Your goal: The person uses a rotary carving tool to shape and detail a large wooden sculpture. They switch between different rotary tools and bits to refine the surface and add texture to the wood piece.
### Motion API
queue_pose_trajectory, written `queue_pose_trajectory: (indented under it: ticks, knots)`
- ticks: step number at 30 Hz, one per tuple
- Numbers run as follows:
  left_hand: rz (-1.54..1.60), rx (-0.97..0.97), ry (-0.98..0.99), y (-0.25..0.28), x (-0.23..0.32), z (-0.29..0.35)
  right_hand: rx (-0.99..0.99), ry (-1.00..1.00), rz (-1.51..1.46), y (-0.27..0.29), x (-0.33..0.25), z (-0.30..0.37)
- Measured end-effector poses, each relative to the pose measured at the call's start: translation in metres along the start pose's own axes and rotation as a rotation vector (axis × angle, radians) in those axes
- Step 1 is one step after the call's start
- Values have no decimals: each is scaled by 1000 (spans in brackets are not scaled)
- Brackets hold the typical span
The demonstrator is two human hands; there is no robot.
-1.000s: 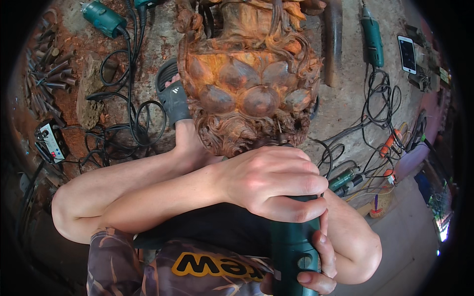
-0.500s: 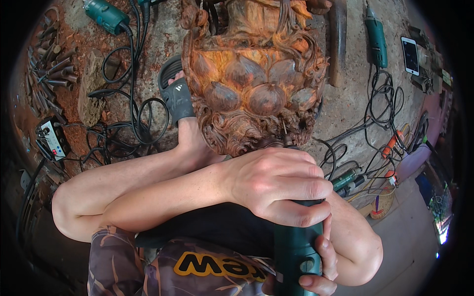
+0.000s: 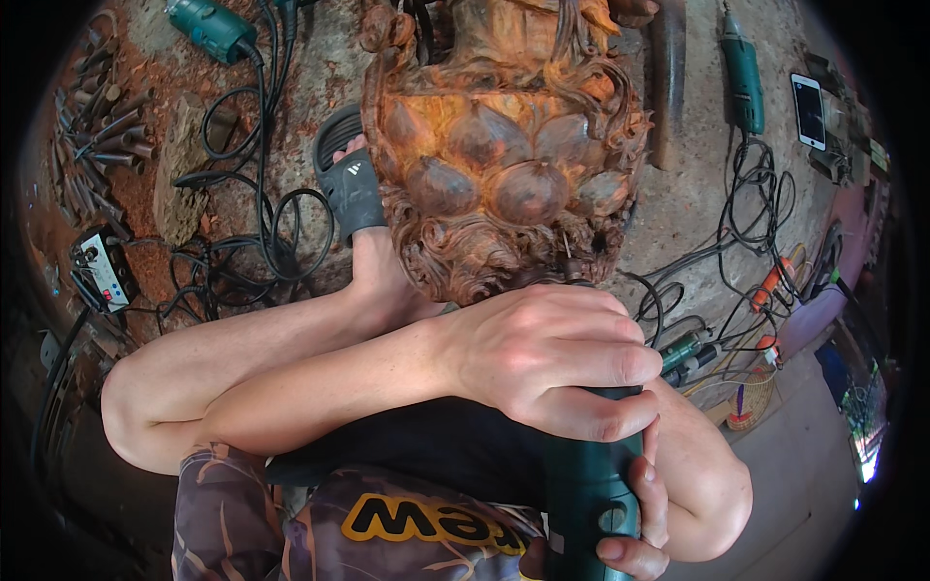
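Observation:
Both of my hands hold a green die grinder (image 3: 586,474) upright in front of my lap. My left hand (image 3: 542,353) is closed over its upper end, fingers wrapped round the neck. Lower down, my right hand (image 3: 644,518) grips the body, its fingers partly hidden behind it. A thin bit (image 3: 569,250) sticks out past my left hand, against the near edge of a brown wood carving (image 3: 484,179). Rounded petal-like bosses and curled, knotted relief cover the carving. Whether the bit's tip touches the wood I cannot tell.
Other green power tools lie at the far left (image 3: 215,31) and far right (image 3: 743,82), with tangled black cables (image 3: 276,252). A white control box (image 3: 104,271), chisel-like rods (image 3: 107,145), a wood block (image 3: 184,174) and a phone (image 3: 808,109) surround the carving. My sandalled foot (image 3: 358,198) is beside it.
My hands and the die grinder have shifted slightly to the right, the bit with them. The carving also sits slightly farther right in view. Both grips stay the same.

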State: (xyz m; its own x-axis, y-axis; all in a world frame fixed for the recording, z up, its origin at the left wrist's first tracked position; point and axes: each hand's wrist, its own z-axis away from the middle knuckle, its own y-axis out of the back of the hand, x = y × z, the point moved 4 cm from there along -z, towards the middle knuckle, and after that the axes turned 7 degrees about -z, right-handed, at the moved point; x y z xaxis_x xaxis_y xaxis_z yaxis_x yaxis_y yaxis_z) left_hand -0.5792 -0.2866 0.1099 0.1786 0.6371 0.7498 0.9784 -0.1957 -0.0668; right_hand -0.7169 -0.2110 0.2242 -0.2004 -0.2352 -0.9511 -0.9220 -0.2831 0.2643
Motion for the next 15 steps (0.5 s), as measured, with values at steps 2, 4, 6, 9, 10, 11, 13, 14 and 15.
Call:
queue_pose_trajectory:
  ticks: [2, 4, 6, 9, 10, 11, 13, 14, 15]
  knots:
    - [-2, 4, -5, 0, 0, 0, -9, -2, -4, -1, 0, 0]
    - [1, 5, -10, 0, 0, 0, -18, -4, -10, -1, 0, 0]
    - [-5, 8, -17, -1, 0, 0, -23, -5, -13, -1, 0, 0]
    - [4, 14, -24, -1, 0, 0, -25, -7, -19, 0, -1, 0]
    - [13, 18, -24, -1, 0, 0, -27, -7, -22, 0, -1, 0]
    - [9, 14, -30, -1, 0, 0, -27, -9, -22, 0, -1, 1]
    - [9, 13, -40, -1, 1, 1, -24, -9, -22, -1, -1, 3]
    - [19, 12, -40, -1, 1, 1, -23, -8, -21, 0, -1, 3]
    - [27, 12, -40, -1, 2, 1, -22, -10, -22, -1, -1, 4]
